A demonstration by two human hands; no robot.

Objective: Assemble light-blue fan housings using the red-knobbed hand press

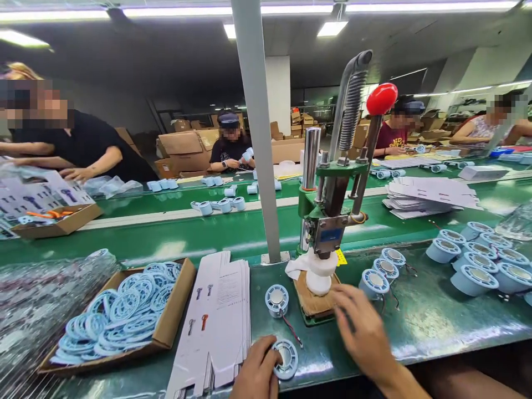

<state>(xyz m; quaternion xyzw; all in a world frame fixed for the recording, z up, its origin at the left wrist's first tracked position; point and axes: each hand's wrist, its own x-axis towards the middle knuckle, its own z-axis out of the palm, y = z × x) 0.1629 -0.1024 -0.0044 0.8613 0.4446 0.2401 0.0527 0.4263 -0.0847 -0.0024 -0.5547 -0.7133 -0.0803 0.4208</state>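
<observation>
At the far left of the green worktop (436, 327), well left of the hand press (328, 221), lies a heap of clear plastic bags (37, 310). Just right of it sits a shallow cardboard tray (177, 310) filled with flat light-blue rings (120, 310). Between the tray and the press lies a stack of white flat cartons (220, 316) printed with small tool pictures.

The left hand (257, 374) is at the near edge, left of and nearer than the press. Its fingers curl around a round blue and white disc (287, 359), holding it by its left rim against the worktop. A second disc of the same kind (276, 300) stands just left of the press base, apart from the hand, with a red and black wire (291, 328) trailing from it toward the held disc.

The press stands upright with a red knob (381, 98) on its lever and a white round part (321, 274) under its ram, on a brown wooden pad (312, 303).

The right hand (363, 332) hovers open, fingers spread, at the right front corner of that pad; it is blurred and grips nothing.

Right of the press, two more discs (374, 282) lie close by, and farther right is a cluster of blue round housings (477, 260).

Behind the press, beyond the conveyor belt, other people work among cardboard boxes.
</observation>
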